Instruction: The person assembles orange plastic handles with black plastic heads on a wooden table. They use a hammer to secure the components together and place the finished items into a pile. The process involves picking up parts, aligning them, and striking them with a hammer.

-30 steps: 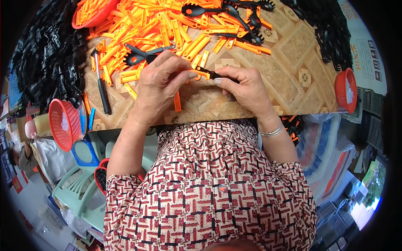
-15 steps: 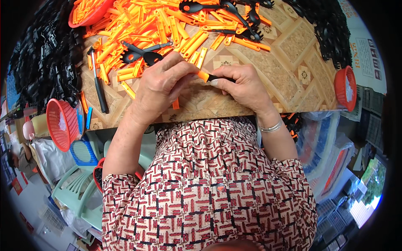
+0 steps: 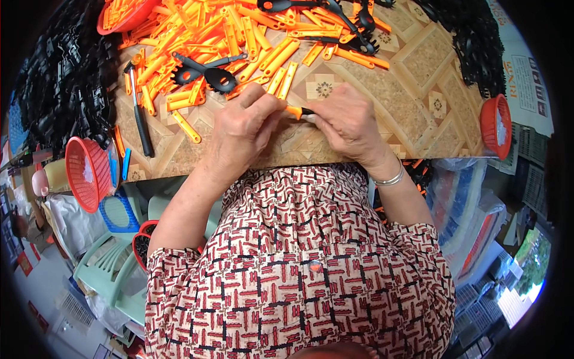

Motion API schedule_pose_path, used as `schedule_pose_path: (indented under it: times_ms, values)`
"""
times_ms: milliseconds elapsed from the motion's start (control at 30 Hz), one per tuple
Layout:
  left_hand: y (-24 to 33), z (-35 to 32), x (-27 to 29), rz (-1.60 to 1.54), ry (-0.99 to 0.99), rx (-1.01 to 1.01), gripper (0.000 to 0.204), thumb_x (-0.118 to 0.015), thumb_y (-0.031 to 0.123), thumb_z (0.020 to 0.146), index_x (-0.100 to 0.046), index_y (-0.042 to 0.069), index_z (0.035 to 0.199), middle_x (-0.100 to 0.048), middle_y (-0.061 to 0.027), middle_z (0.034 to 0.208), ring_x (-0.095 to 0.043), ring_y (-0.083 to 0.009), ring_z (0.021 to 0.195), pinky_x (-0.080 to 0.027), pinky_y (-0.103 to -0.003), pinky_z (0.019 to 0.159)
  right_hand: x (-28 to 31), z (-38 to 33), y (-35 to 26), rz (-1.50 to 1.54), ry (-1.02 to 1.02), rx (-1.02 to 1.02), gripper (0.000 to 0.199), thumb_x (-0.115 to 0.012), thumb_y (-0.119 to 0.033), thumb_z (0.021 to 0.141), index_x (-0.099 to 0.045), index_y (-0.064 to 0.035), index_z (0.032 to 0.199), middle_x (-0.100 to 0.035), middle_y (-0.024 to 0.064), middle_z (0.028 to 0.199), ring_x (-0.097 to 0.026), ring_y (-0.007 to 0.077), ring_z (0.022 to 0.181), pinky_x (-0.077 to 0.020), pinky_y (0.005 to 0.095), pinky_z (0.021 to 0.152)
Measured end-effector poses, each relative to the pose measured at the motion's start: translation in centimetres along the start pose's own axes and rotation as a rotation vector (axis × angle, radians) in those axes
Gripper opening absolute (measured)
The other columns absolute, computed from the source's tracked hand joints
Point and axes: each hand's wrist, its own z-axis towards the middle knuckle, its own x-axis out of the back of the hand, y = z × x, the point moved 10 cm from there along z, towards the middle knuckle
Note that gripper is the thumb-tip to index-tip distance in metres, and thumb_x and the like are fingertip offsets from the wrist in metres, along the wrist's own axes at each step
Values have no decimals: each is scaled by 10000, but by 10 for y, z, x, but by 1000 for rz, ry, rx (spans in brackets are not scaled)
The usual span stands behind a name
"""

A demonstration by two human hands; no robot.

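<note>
Orange handle piece (image 3: pixel 293 111), pinched between my left hand (image 3: pixel 242 134) and right hand (image 3: pixel 347 122), has risen off the table's (image 3: pixel 418 90) near edge, its black insert (image 3: pixel 307 111) now seemingly seated.

Past the tabletop's right edge I see a white printed sheet (image 3: pixel 529 84), perhaps a poster, with dark lettering.

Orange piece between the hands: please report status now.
Left hand and right hand both grip the orange piece, a black part at its right end. Held just above the patterned table. Nothing blocks it.
</note>
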Motion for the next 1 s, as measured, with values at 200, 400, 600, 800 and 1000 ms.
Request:
schedule_pose_path:
  times_ms: [200,400,600,800,1000]
  values:
    - [-46,-10,60,-134,295,190,274,-722,93,933,-729,91,1207,-633,-61,980,-602,-156,798,-509,-305,715,72,-30,21,-648,42,-136,322,-715,-25,843,-739,-92,1158,-689,63,887,-656,264,877,-498,402,832]
    - [-28,-42,30,243,2,236,321,-818,366,841,-678,84,909,-595,-110,856,-638,-301,801,-515,-421,668,142,-97,82,-1018,57,-451,398,-746,-154,886,-674,-108,1275,-671,95,1171,-613,273,1133,-455,426,962]
    - [-30,-37,16,243,-9,287,309,-824,279,845,-685,42,986,-608,-85,923,-629,-270,857,-512,-380,690,99,-33,46,-921,122,-273,266,-742,-166,893,-706,-97,1147,-669,81,1186,-598,273,1179,-428,426,1023]
    - [-37,-41,39,30,132,308,167,-799,140,868,-720,57,989,-625,-77,834,-629,-204,721,-503,-347,655,62,22,50,-756,89,-215,195,-736,-128,873,-722,-99,1065,-642,38,1011,-604,231,1037,-426,400,917]
    - [-55,-57,14,-402,146,519,220,-719,114,971,-649,58,1172,-634,-26,801,-618,-101,669,-498,-271,596,62,31,62,-634,113,-122,152,-767,-169,838,-718,-100,964,-607,34,905,-592,219,937,-408,398,850]
